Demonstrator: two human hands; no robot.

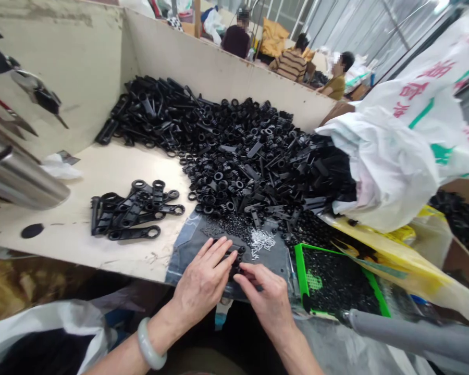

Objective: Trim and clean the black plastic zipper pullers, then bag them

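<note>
On the denim-covered front of the bench, my left hand (205, 273) lies over a black plastic part (235, 255), its fingers long and close together, holding it against the cloth. Much of that part is hidden under the fingers. My right hand (268, 291) is closed in a pinch at the part's near right end; what sits between thumb and forefinger is too small to make out. Just beyond my hands lie a small heap of silver pins (262, 240) and a spread of tiny black pieces (232, 226). To the left rests a pile of black ring-ended handles (135, 208).
A large heap of black plastic parts (234, 151) fills the bench's back. On the right are a green tray (303, 271) of small black bits, a white sack (391, 156) and a grey tube (398, 330). A metal cylinder (27, 177) stands left. Several people sit beyond the board wall (219, 67).
</note>
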